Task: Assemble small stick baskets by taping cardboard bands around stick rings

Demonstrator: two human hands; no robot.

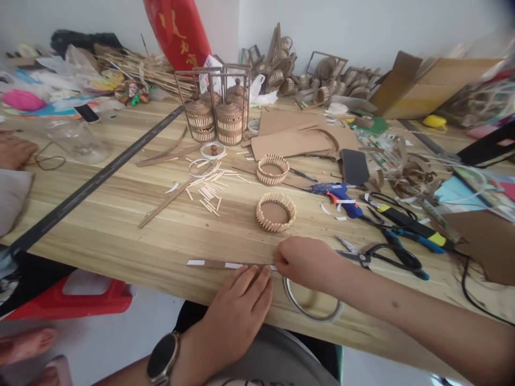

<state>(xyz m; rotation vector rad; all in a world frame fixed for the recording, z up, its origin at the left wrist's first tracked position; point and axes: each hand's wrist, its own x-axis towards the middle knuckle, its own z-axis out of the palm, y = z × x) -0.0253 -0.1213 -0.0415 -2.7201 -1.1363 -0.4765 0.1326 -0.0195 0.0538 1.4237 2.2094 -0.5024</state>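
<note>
A thin brown cardboard strip (215, 264) with several white tape pieces (196, 262) on it lies along the table's near edge. My left hand (245, 303), a watch on its wrist, rests with outstretched fingertips on the strip. At the strip's right end, my right hand (303, 260) is closed; its fingertips and whatever they pinch are hidden. A roll of tape (341, 311) lies flat just below my right hand. Beyond the hands stand two small round baskets, a nearer one (263, 222) and a farther one (265, 176), ringed with short wooden sticks.
Black-handled scissors (376, 257), pliers (396, 241) and a blue glue gun (341, 198) lie to the right. Loose sticks (209, 190) are scattered left of the baskets. Lidded stick containers in frames (229, 123) and cardboard sheets (289, 142) stand behind. Another person's hand (16, 150) is far left.
</note>
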